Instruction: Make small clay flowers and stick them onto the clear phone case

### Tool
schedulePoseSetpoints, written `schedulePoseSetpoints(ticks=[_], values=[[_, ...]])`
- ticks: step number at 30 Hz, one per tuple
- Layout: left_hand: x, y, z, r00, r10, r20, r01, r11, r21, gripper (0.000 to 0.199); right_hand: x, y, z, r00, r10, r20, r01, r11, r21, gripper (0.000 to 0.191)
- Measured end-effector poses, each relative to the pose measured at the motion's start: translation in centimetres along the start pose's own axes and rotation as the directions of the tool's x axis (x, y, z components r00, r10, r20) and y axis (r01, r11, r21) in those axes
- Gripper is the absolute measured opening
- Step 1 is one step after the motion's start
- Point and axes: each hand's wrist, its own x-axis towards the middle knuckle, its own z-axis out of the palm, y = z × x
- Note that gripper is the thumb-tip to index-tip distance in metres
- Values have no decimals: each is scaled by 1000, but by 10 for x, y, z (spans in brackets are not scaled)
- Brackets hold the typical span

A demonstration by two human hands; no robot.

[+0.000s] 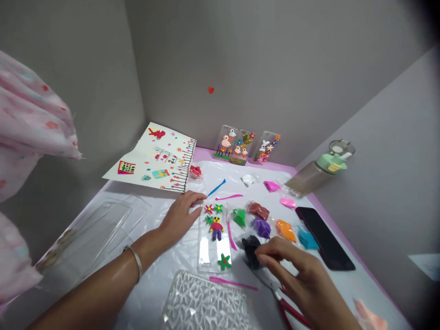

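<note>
Clear plastic forms the phone case (213, 243), laid flat on the counter (165, 279) and steadied at its upper-left corner by the open left hand (180, 216). Just right of the case, black clay (250, 250) is pinched by the right hand (302, 275).

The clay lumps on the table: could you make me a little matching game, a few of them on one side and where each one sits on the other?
Things:
1. black clay
2. red clay
3. orange clay
4. green clay

Places:
A. beside the dark phone
B. by the drawing sheet
C. under the right hand's fingertips
D. just right of the decorated clear case

Pairs: 1-C, 2-B, 3-A, 4-D
</note>
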Motion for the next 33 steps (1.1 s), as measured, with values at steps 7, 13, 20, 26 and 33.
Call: schedulePoseSetpoints(ticks=[7,13,20,26,33], values=[[-2,-1,0,998,43,43,-44,998,36,37,48,17,39,977,-155,146,189,946,-263,18],[-2,3,-2,998,25,51,-26,999,29,30,55,22,44,974,-63,219,143,916,-374,17],[-3,3,0,997,13,75,-16,999,40,33,59,35,47,976,-101,195,193,816,-545,24],[-2,3,0,996,4,92,-8,999,46,34,66,39,50,986,-75,151,144,839,-525,35],[-1,1,0,995,4,99,-11,998,68,33,64,26,13,937,130,323,-132,991,-18,19]])
